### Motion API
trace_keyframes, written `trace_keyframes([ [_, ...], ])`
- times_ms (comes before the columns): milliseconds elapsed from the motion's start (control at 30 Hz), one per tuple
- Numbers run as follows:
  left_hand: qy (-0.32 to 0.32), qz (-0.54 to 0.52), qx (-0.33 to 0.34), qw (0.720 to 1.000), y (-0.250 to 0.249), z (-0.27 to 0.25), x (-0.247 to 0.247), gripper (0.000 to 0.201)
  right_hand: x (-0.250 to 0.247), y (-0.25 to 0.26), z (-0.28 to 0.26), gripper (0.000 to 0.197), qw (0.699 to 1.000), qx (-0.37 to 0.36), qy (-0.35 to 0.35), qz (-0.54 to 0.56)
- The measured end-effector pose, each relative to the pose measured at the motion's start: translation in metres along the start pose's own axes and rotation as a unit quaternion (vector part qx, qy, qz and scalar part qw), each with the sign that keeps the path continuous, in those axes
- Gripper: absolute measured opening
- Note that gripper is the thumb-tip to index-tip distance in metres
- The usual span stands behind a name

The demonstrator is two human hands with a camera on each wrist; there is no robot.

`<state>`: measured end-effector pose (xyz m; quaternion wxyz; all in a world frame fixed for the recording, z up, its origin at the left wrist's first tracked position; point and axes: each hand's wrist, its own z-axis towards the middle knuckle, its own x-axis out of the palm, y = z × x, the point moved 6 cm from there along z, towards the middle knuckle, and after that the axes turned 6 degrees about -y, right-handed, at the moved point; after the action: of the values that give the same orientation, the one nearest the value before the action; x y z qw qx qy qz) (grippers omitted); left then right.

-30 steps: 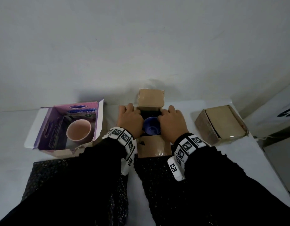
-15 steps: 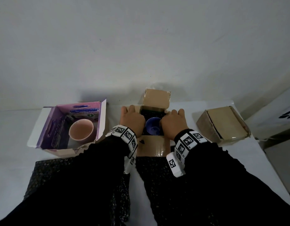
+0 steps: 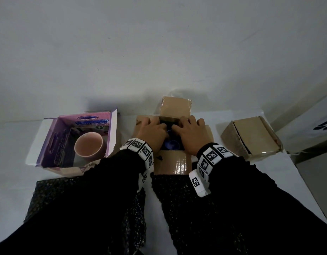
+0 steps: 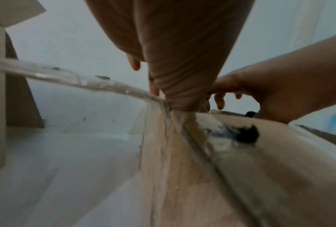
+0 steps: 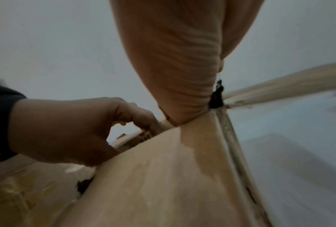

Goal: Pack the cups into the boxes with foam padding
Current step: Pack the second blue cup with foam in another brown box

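A blue cup (image 3: 170, 145) sits in the open brown cardboard box (image 3: 171, 163) at the table's middle, partly covered by my hands. My left hand (image 3: 152, 132) curls over the box's left side flap and my right hand (image 3: 192, 134) over the right one, both folded inward above the cup, knuckles almost meeting. In the right wrist view my left hand (image 5: 66, 130) arches with thumb and fingers on the cardboard. The far flap (image 3: 176, 107) stands up. A pink cup (image 3: 89, 146) stands in an open purple box (image 3: 54, 142) at the left.
A shut cardboard box (image 3: 251, 137) lies on the white table (image 3: 280, 173) at the right. Black foam sheets (image 3: 48, 196) lie under my forearms near the front edge. A wall rises just behind the boxes.
Both hands have moved inward over the box mouth, bringing the side flaps with them. Less of the blue cup shows than a second ago.
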<state>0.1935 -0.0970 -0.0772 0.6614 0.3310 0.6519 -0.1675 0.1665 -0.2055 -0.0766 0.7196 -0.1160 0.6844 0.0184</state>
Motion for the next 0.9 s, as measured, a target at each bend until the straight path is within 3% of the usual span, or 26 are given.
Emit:
trace_keyframes([
  [167,-0.004,0.034,0.006,0.999,0.0,-0.002,-0.002,0.023,-0.007,-0.011,-0.005,0.02,0.999,-0.036,-0.003,-0.028],
  [467,-0.007,0.038,-0.034,0.999,0.001,-0.003,-0.005,0.021,-0.002,-0.026,-0.009,0.034,0.998,-0.039,0.031,-0.04],
  [633,-0.011,0.042,-0.041,0.998,0.002,-0.002,-0.004,0.023,0.002,-0.018,-0.012,0.039,0.999,-0.037,-0.001,-0.003],
  [733,-0.002,0.043,-0.045,0.998,0.003,-0.002,-0.002,0.024,0.003,-0.019,-0.013,0.026,0.999,-0.029,-0.008,-0.013],
  [900,0.007,0.047,-0.059,0.997,0.005,0.0,0.0,0.023,0.003,-0.018,-0.02,0.01,0.994,-0.056,-0.08,-0.044],
])
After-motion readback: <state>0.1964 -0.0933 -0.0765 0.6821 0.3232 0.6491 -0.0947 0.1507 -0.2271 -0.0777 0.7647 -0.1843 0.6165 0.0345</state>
